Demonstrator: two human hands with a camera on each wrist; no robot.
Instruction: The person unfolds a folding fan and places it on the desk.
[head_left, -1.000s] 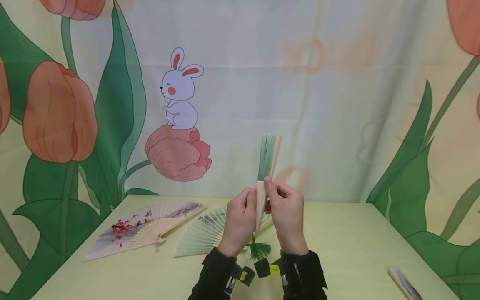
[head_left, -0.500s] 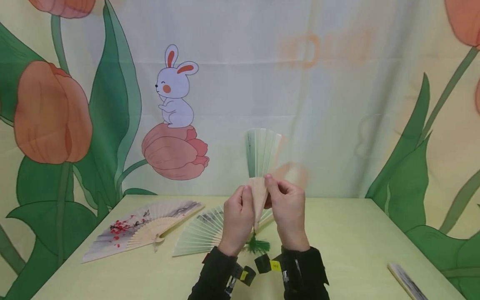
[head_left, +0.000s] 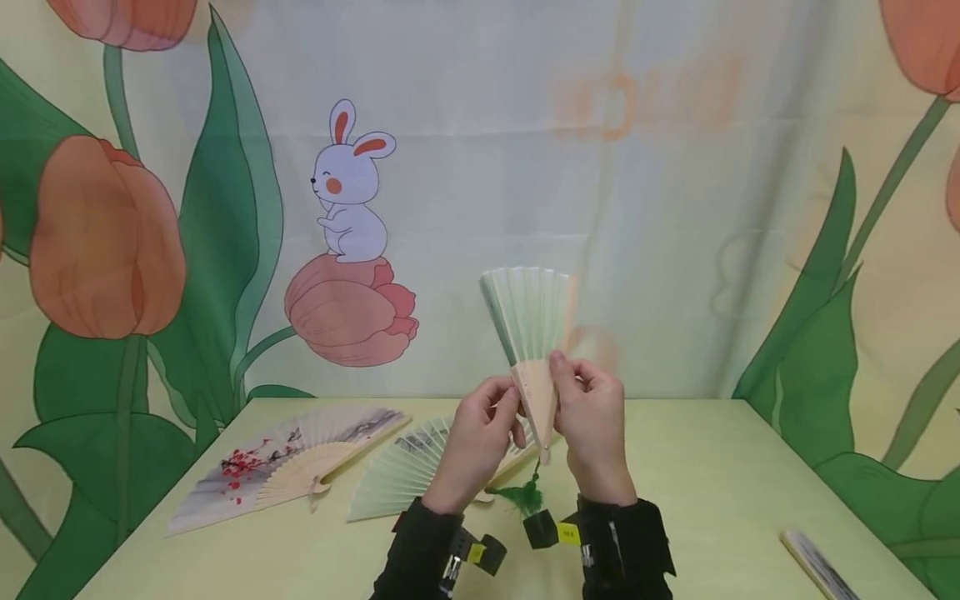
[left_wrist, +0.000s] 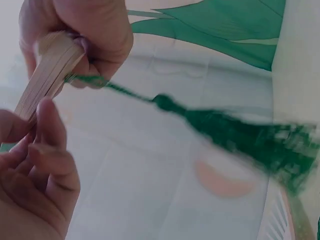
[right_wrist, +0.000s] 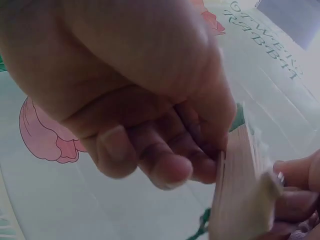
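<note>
Fan: pale green, partly spread, held upright above the counter, just in front of the two open fans.
Left hand: fingers pinch the fan's wooden ribs on the left edge.
Right hand: fingers curl round the ribs on the right edge, thumb at the guard.
Tassel: green, hangs from the fan's pivot, between the wrists.
Blossom fan: open flat on the counter, well left of the held fan.
Green fan: open flat, just behind the left hand.
Closed fan: far right of the held fan, at the counter's near edge.
</note>
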